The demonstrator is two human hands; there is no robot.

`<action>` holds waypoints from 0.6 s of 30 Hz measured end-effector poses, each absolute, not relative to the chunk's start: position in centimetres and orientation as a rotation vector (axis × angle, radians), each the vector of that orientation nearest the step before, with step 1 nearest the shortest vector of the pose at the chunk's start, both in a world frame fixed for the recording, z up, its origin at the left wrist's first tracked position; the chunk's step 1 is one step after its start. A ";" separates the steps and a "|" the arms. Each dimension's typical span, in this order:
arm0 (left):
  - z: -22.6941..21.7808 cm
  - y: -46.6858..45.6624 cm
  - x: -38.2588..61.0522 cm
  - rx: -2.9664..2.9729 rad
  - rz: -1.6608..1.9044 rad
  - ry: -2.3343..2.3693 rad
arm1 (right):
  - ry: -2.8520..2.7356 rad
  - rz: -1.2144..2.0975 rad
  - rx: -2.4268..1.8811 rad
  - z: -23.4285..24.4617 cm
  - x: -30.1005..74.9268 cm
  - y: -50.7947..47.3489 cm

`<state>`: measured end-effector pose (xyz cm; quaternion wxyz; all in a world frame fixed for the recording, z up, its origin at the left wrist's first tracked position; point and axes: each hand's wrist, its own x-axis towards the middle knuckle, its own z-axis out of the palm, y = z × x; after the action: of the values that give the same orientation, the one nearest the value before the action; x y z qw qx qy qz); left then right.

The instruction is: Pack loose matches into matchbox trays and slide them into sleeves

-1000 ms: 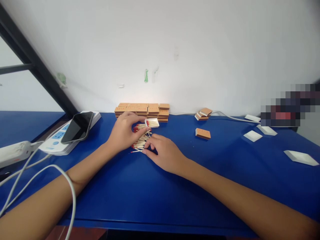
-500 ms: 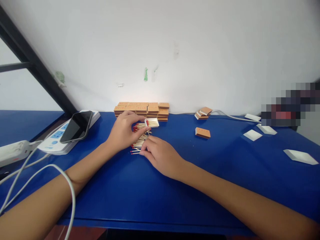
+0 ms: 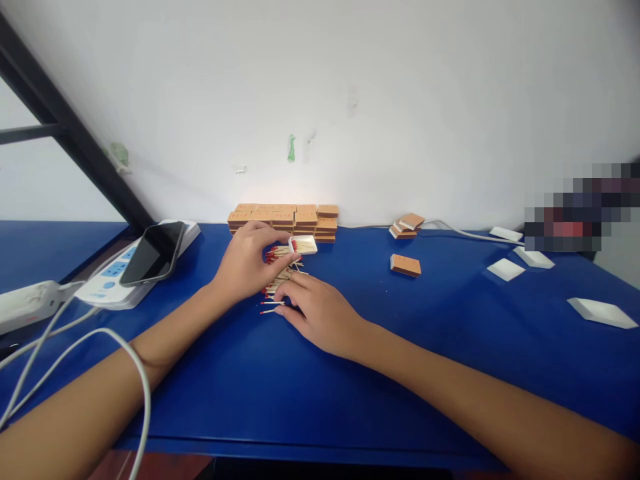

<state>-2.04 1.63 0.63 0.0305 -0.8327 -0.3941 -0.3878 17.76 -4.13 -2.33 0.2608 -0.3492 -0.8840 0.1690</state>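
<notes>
A white matchbox tray [image 3: 309, 249] with red-tipped matches inside is between the thumb and index finger of my left hand [image 3: 246, 261], which is closed on its left end. Below it, a pile of loose matches [image 3: 273, 289] lies on the blue table, partly covered by both hands. My right hand [image 3: 320, 308] rests at the near edge of the pile. Its thumb and index finger are a little apart, and the fingertips touch the ends of a few matches [image 3: 270, 311]. The other fingers are curled over the pile.
Stacked matchboxes [image 3: 283, 218] stand against the wall. To the right are a small stack of boxes [image 3: 406, 227], a single matchbox [image 3: 405, 265] and several white trays [image 3: 505, 269]. At left lie a phone [image 3: 154, 253], a power strip [image 3: 113, 293] and a white cable [image 3: 145, 393].
My right hand has shifted slightly left and toward me, and its thumb and index finger have parted. A couple of matches slid nearer. My left hand and the tray have hardly moved.
</notes>
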 end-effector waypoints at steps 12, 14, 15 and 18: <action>0.7 1.6 -2.1 -2.577 -1.191 -1.218 | -2.506 0.356 -0.947 -2.4 17.6 -4.1; 0.7 1.6 -2.1 -2.579 -1.188 -1.224 | -2.534 0.299 -0.943 -2.6 17.6 -4.1; 0.8 1.6 -2.1 -2.580 -1.183 -1.227 | -2.545 0.283 -0.935 -2.6 17.7 -4.1; 0.8 1.6 -2.1 -2.577 -1.171 -1.231 | -2.564 0.273 -0.933 -2.4 18.1 -4.0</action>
<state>-2.11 1.57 0.80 0.0275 -0.8345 -0.3988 -0.3792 18.07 -4.02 -2.38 0.1986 -0.3335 -0.9164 0.0975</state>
